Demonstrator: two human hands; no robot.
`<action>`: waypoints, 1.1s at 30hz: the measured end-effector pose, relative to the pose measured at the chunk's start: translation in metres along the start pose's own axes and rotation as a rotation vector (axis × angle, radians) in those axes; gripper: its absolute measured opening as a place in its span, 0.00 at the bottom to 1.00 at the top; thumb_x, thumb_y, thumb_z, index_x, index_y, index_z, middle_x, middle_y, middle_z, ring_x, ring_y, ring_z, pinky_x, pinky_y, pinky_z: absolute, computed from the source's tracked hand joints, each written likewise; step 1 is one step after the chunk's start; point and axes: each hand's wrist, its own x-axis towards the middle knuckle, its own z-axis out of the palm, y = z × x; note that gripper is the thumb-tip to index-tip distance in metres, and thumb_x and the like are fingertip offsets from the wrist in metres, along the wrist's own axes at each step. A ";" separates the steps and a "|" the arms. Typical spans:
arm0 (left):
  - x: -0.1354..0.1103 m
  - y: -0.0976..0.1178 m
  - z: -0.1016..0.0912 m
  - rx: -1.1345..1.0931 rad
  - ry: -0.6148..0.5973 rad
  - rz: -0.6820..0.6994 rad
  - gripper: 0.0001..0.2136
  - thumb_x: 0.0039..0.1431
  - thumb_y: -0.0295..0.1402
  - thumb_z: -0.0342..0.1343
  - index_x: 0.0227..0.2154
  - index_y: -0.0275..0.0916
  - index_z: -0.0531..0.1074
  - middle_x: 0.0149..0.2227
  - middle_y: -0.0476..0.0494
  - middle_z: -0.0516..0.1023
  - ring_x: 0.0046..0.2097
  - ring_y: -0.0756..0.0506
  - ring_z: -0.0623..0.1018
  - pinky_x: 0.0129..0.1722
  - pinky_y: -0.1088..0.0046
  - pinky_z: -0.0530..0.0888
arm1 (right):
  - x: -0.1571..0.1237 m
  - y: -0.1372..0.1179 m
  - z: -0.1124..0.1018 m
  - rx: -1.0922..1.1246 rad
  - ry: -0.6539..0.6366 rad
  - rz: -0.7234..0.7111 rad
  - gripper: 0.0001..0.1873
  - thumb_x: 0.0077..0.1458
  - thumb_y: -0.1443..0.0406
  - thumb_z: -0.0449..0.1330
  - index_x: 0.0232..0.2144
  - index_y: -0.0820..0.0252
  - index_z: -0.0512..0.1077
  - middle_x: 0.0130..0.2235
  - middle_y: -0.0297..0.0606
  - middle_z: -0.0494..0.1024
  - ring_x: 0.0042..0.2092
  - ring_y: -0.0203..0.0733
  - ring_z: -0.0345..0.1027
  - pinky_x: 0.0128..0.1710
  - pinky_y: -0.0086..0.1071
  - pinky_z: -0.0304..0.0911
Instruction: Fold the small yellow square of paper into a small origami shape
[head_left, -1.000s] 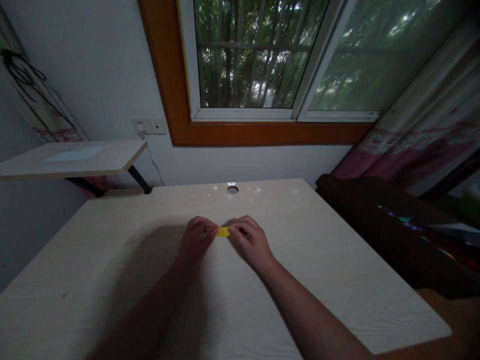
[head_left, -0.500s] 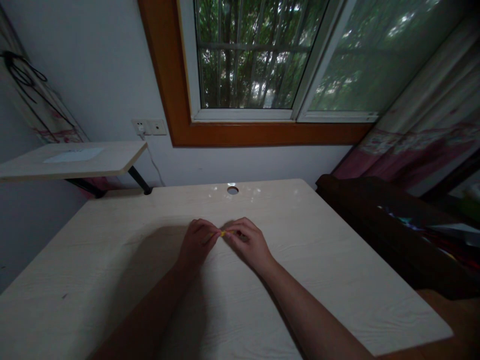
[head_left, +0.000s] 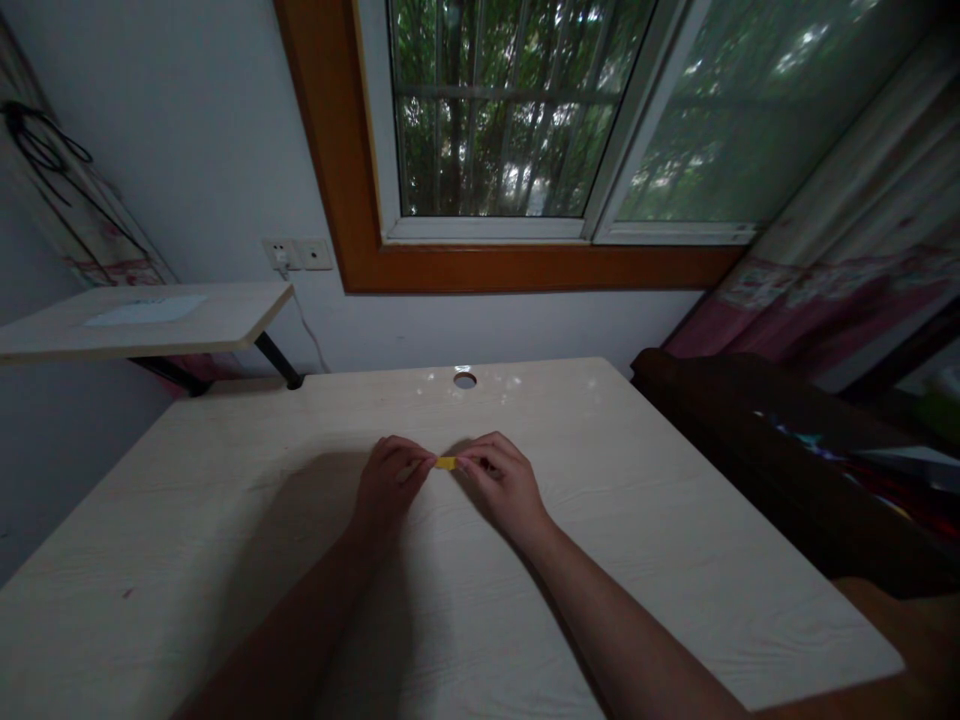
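Note:
Between my two hands, a small yellow strip [head_left: 446, 463] stretches sideways above the light wooden desk [head_left: 645, 500]. My left hand [head_left: 388, 480] pinches its left end between thumb and fingertips. On the other side, my right hand [head_left: 504, 478] has its thumb and fingers closed on the right end. Only the middle of the strip shows; both ends are covered by my fingers. Its material is too small to make out.
A raised shelf [head_left: 255, 320] with a sheet of paper [head_left: 146, 310] on it stands at the desk's back left. Near the back edge is a round cable hole [head_left: 465, 381]. Dark wooden furniture [head_left: 720, 440] flanks the desk's right side. A window lies behind.
My hands have moved slightly apart, so more of the yellow strip shows between them. It now appears flatter and wider toward me.

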 end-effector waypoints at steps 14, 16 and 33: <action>0.001 -0.007 0.002 -0.144 0.024 -0.093 0.06 0.60 0.35 0.57 0.37 0.42 0.76 0.37 0.44 0.74 0.38 0.48 0.76 0.35 0.72 0.77 | -0.001 0.005 0.001 0.015 -0.002 0.011 0.05 0.57 0.64 0.61 0.33 0.55 0.78 0.34 0.39 0.76 0.35 0.41 0.69 0.30 0.32 0.64; 0.000 -0.004 0.003 -0.105 -0.039 -0.027 0.04 0.59 0.34 0.58 0.34 0.42 0.76 0.36 0.44 0.74 0.38 0.47 0.76 0.36 0.70 0.76 | -0.001 0.004 0.002 0.020 -0.017 0.002 0.05 0.57 0.65 0.61 0.33 0.55 0.78 0.34 0.39 0.76 0.35 0.40 0.69 0.30 0.32 0.64; 0.000 0.004 0.001 -0.015 -0.105 0.060 0.04 0.59 0.30 0.57 0.31 0.40 0.76 0.32 0.44 0.75 0.37 0.47 0.75 0.39 0.69 0.74 | -0.002 0.002 0.002 0.036 -0.101 -0.044 0.05 0.58 0.65 0.61 0.35 0.55 0.78 0.35 0.39 0.75 0.36 0.39 0.69 0.31 0.31 0.64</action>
